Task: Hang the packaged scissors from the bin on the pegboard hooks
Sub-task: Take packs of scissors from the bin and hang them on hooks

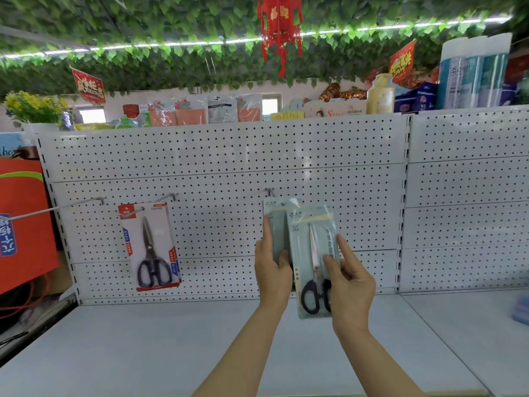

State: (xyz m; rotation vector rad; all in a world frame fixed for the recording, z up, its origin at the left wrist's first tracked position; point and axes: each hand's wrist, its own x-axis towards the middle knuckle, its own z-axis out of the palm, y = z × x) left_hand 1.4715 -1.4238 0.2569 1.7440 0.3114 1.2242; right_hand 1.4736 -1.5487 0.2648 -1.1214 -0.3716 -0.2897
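Two pale green scissors packs sit at the middle hook point(269, 191) of the pegboard point(229, 156). The left hand point(272, 267) pinches the rear pack point(274, 224); the right hand point(350, 279) pinches the front pack point(312, 242), fingers point(345, 250) spread along its edge. Light, stiff card under slippery film probably handles best gripped by the side edges. A red pack point(150, 245) hangs left, above the bare white shelf point(171, 339).
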